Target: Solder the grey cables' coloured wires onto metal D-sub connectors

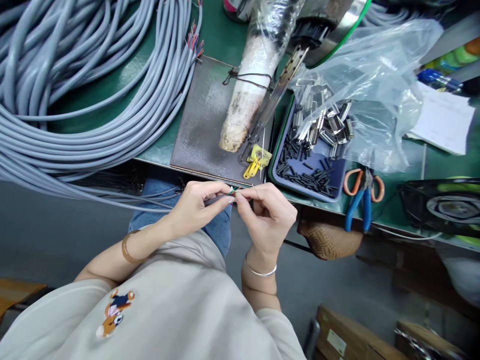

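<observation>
While the left hand grips the end of a gray cable between thumb and fingers, the right hand is right up against it, thumb and index finger pinched together at the thin colored wires poking out. The fingertips of the 2 hands almost meet, and there's the cable end, squarely between them, just off the near edge of the green surface. Green shows, plus a touch of red; exactly which strand the right hand has, I can't tell, because the fingertips cover it.

Now, the handling: this end looks light, the jacket smooth and bendy with some spring, so a firm hold on the gray sheath close behind the wires should steady it. Those strands look soft and probably kink easily; fingertips only, 1 at a time, and gently.

Just beyond the hands, yellow pieces lie on a dark plate. Right of the right hand sits a tray of black sleeves and metal connectors, with blue-handled pliers farther out. And left of the left hand, big gray coils sweep over the edge!
</observation>
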`<move>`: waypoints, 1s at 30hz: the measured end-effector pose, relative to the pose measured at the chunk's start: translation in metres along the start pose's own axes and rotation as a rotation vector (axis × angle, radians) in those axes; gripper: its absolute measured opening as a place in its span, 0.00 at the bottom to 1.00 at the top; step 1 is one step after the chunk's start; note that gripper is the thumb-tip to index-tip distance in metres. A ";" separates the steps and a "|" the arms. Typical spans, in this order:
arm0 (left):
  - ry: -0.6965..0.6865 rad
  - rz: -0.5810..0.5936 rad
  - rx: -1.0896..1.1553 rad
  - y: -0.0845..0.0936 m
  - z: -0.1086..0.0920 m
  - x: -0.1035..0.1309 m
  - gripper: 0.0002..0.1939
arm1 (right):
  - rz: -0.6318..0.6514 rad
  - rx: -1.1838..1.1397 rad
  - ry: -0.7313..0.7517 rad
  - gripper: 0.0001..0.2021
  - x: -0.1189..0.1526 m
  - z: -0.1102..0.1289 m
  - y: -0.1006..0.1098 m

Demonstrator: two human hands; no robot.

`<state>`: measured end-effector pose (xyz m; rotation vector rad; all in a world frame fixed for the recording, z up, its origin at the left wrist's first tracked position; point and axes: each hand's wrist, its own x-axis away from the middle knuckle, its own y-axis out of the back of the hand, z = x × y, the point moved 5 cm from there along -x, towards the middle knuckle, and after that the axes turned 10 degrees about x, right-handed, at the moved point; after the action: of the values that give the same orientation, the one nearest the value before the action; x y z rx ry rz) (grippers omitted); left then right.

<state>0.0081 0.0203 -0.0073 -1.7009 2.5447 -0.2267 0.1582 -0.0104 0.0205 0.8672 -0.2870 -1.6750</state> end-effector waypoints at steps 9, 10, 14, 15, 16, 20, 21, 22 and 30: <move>0.123 -0.095 0.304 -0.002 0.001 -0.002 0.17 | 0.093 -0.115 -0.223 0.08 -0.003 -0.009 -0.006; 0.126 -0.102 0.317 -0.001 0.000 -0.003 0.18 | 0.109 -0.124 -0.242 0.09 -0.003 -0.011 -0.007; 0.132 -0.122 0.366 0.000 -0.002 -0.004 0.20 | 0.105 -0.192 -0.311 0.11 -0.001 -0.018 -0.009; 0.144 -0.124 0.389 0.001 -0.002 -0.005 0.20 | 0.075 -0.205 -0.322 0.11 0.000 -0.019 -0.008; 0.163 -0.122 0.417 0.001 -0.001 -0.005 0.20 | 0.048 -0.212 -0.328 0.10 0.000 -0.020 -0.006; 0.281 -0.071 0.538 0.002 0.005 -0.005 0.20 | 0.097 -0.228 -0.277 0.10 -0.002 -0.018 -0.004; 0.308 -0.055 0.555 0.002 0.006 -0.005 0.20 | 0.136 -0.232 -0.255 0.10 -0.002 -0.016 -0.006; 0.329 -0.042 0.564 0.002 0.007 -0.004 0.21 | 0.167 -0.231 -0.236 0.10 -0.003 -0.014 -0.007; 0.370 0.010 0.553 -0.002 0.006 -0.004 0.23 | 0.093 -0.210 -0.174 0.11 -0.003 -0.009 -0.012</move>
<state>0.0125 0.0227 -0.0127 -1.5263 2.3750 -1.2147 0.1558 -0.0023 0.0083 0.5454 -0.2606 -1.6622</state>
